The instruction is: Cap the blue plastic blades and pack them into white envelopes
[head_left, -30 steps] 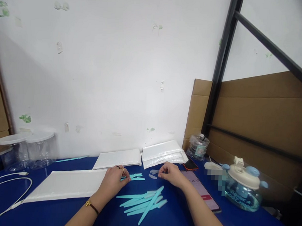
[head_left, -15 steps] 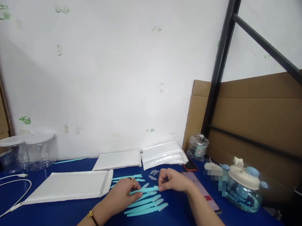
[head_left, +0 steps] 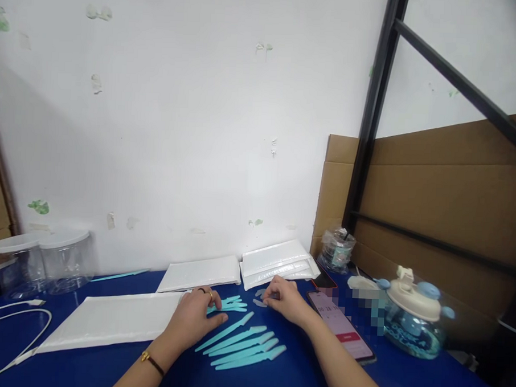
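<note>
Several turquoise razors with pale end covers lie in a slanted row on the blue table. My left hand is above a second group of turquoise razors, fingers apart, its fingertips partly hidden behind the hand. At the small translucent caps, my right hand has its thumb and fingers pinched together; what they hold, if anything, is too small to tell.
White padded envelopes lie at the left and along the wall. A lit phone and a clear bottle with a cream lid are at the right. Lidded clear jars and a white cable are at the left.
The razor that was between both hands is out of them, and the row in front shows one more razor. My left hand has moved left and up, my right hand up to the caps.
</note>
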The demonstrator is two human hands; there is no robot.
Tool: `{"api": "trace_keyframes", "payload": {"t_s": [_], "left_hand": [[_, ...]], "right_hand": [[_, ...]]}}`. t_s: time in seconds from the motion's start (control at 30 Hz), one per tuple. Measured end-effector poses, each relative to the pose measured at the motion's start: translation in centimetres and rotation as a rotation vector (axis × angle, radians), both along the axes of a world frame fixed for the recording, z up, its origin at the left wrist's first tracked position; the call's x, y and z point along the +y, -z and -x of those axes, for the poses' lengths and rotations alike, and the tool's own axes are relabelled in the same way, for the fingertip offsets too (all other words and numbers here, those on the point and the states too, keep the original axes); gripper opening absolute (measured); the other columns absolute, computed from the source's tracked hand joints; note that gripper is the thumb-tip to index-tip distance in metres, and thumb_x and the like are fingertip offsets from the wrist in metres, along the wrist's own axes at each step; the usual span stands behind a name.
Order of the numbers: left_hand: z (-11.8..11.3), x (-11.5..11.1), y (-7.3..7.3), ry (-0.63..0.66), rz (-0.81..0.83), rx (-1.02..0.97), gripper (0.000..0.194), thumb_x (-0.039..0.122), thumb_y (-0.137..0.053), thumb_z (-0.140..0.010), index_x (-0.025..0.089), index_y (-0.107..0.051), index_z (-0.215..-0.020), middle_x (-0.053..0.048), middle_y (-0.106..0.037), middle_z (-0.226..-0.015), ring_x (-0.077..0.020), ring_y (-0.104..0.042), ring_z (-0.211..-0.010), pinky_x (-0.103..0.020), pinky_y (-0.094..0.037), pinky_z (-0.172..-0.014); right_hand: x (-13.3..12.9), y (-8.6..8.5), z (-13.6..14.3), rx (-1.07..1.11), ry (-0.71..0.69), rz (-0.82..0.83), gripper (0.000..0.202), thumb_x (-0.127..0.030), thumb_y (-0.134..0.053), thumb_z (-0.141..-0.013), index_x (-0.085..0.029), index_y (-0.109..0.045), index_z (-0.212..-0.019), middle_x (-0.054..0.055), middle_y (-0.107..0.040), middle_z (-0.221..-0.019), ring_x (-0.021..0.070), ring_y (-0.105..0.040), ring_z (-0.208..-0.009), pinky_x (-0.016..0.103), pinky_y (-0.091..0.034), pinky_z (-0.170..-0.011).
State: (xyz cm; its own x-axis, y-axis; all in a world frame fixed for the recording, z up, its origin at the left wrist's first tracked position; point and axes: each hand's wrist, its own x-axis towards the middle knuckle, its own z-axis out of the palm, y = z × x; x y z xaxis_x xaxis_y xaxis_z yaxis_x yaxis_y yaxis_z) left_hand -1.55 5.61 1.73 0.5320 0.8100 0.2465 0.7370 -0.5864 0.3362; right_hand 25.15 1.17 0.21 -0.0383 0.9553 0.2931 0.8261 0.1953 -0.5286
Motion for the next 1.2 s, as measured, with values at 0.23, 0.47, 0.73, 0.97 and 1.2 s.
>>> {"api": "trace_keyframes", "payload": {"t_s": [0.23, 0.47, 0.73, 0.97, 1.2], "left_hand": [[-1.7, -1.0, 0.5, 0.093, 0.061, 0.085, 0.008, 0.031, -0.062, -0.072, 0.026, -0.067, -0.073, 0.002, -0.061, -0.082, -0.0167, -0.053, -0.083, -0.027, -0.032, -0.07], [-0.9, 0.2, 0.2, 0.021, 0.004, 0.14, 0.008, 0.026, -0.059, -0.075, 0.024, -0.066, -0.071, 0.0, -0.063, -0.082, -0.0178, -0.055, -0.086, -0.028, -0.032, -0.07], [-0.4, -0.1, -0.1, -0.013, 0.046, 0.061, 0.017, 0.038, -0.061, -0.072, 0.025, -0.066, -0.082, 0.0, -0.063, -0.086, -0.0171, -0.056, -0.082, -0.026, -0.036, -0.072], [-1.3, -1.4, 0.3, 0.131, 0.212, 0.082, 0.024, 0.045, -0.058, -0.072, 0.023, -0.067, -0.073, 0.002, -0.064, -0.076, -0.0148, -0.057, -0.072, -0.023, -0.036, -0.062], [-0.8, -0.2, 0.4, 0.127, 0.141, 0.063, 0.013, 0.032, -0.057, -0.073, 0.022, -0.065, -0.07, 0.002, -0.064, -0.077, -0.0134, -0.056, -0.071, -0.023, -0.035, -0.063]], "right_hand": [[-0.4, 0.2, 2.6, -0.131, -0.194, 0.068, 0.014, -0.034, -0.073, -0.071, -0.024, -0.069, -0.08, -0.002, -0.059, -0.09, 0.016, -0.051, -0.084, 0.03, -0.027, -0.081], [-0.1, -0.2, 1.4, -0.149, -0.178, 0.015, 0.005, -0.024, -0.068, -0.076, -0.021, -0.068, -0.072, -0.001, -0.06, -0.086, 0.015, -0.053, -0.083, 0.03, -0.027, -0.082], [-1.1, -0.9, -0.1, -0.011, -0.097, 0.112, 0.017, -0.038, -0.073, -0.067, -0.023, -0.072, -0.074, 0.0, -0.059, -0.084, 0.019, -0.053, -0.086, 0.028, -0.034, -0.077], [-1.7, -1.1, 1.8, -0.028, -0.229, 0.258, 0.013, -0.031, -0.076, -0.066, -0.02, -0.069, -0.068, -0.004, -0.054, -0.077, 0.0134, -0.052, -0.074, 0.035, -0.029, -0.088], [-1.1, -0.8, 0.7, -0.095, -0.171, 0.149, 0.011, -0.031, -0.072, -0.071, -0.021, -0.067, -0.071, -0.001, -0.058, -0.086, 0.0173, -0.051, -0.085, 0.031, -0.031, -0.082]]}}
